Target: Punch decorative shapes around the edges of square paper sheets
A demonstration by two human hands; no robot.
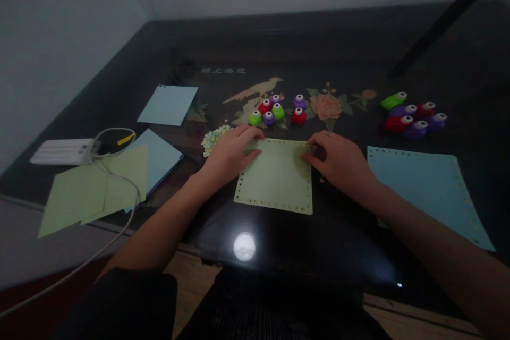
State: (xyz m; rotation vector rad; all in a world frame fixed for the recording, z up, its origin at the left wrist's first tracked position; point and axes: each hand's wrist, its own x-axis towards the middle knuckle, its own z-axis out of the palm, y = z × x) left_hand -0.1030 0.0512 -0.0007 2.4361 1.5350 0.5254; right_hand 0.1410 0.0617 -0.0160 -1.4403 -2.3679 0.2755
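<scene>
At the near middle of the dark table point(338, 249), a pale green sheet point(274, 178) lies between two bare hands, small holes lining its edges. The left hand point(231, 153) is at its far left corner and the right hand point(338, 159) at its far right corner, each with thumb and forefinger slightly parted at the paper; whether either one pinches it, I cannot tell. Just beyond the left hand sits a heap of paper scraps point(213, 139). On the far side of the sheet stand small red, green and purple punches point(278, 111), with a second group of punches point(398, 123) farther right. Near the right forearm lies a large blue sheet point(422, 180), also holed along its edges. To the left, green papers point(79, 191) overlap blue papers point(161, 154), a white cable point(137, 186) running across them beside a white device point(64, 152).
</scene>
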